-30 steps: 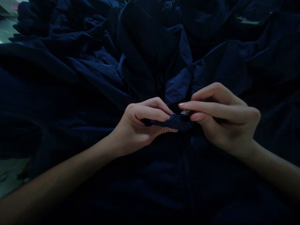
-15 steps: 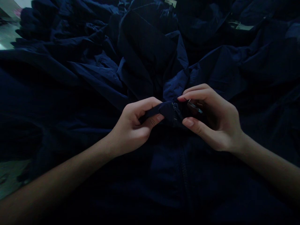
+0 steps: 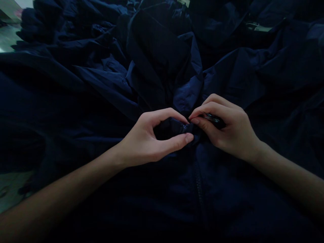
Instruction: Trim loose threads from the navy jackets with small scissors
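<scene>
A dark navy zip-front garment (image 3: 222, 182), seemingly a jacket, lies spread in front of me. My left hand (image 3: 159, 135) has thumb and index finger apart, curved around a small folded edge of the garment (image 3: 181, 126). Its other fingers are hidden behind. My right hand (image 3: 225, 126) pinches index finger and thumb together at the end of that edge, close to the left index fingertip. A small dark tool with a shiny part (image 3: 212, 117) sits inside the right hand; its kind is hard to make out. Below the hands runs the zipper (image 3: 198, 184).
More rumpled navy cloth (image 3: 101, 30) is heaped across the back. Pale floor (image 3: 10, 35) shows at the far left, and a light patch (image 3: 258, 27) at the back right. The light is very dim.
My left thumb and index finger have spread apart and moved right along the edge. My right thumb and index finger have closed into a pinch, shifting slightly left.
</scene>
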Motion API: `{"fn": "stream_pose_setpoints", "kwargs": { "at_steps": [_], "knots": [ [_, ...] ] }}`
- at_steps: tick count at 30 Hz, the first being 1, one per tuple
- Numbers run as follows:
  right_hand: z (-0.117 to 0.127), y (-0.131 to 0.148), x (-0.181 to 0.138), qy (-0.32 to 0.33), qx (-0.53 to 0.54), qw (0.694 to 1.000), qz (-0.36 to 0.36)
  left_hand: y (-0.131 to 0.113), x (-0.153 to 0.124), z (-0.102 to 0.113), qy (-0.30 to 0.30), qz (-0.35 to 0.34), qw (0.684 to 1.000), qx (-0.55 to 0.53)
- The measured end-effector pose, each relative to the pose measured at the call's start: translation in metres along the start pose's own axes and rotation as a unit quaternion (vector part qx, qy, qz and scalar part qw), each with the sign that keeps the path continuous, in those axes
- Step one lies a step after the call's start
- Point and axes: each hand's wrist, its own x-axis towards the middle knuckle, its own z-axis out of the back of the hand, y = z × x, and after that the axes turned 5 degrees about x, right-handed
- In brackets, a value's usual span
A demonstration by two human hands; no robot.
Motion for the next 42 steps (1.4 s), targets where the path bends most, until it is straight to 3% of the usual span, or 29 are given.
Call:
{"fn": "stream_pose_setpoints", "kwargs": {
  "at_steps": [8,15,24,30,32,34,38,42],
  "knots": [
    [0.005,0.004,0.000,0.046,0.090,0.994,0.034,0.008,0.004,0.004,-0.028,-0.028,0.997,-0.071],
    [0.007,0.003,-0.001,0.103,0.077,0.991,0.039,0.013,0.006,0.006,-0.044,-0.059,0.992,-0.107],
    [0.010,0.004,-0.002,0.145,0.184,0.972,-0.009,0.009,0.003,0.009,0.013,-0.053,0.995,-0.080],
    [0.005,0.006,-0.003,0.113,0.156,0.981,-0.017,0.006,-0.001,0.006,0.047,-0.059,0.996,-0.052],
    [0.002,0.006,-0.006,0.077,0.122,0.989,-0.028,0.007,-0.002,0.004,0.041,-0.079,0.995,-0.038],
    [-0.001,0.005,-0.009,0.007,0.096,0.995,-0.036,0.009,-0.001,0.001,0.006,-0.123,0.992,-0.004],
    [0.001,0.001,-0.010,-0.108,0.081,0.991,-0.022,0.010,0.004,0.001,-0.136,-0.191,0.959,0.158],
    [0.025,0.007,-0.005,-0.049,0.058,0.997,-0.004,-0.012,0.004,0.022,-0.237,-0.212,0.922,0.223]
  ]
}}
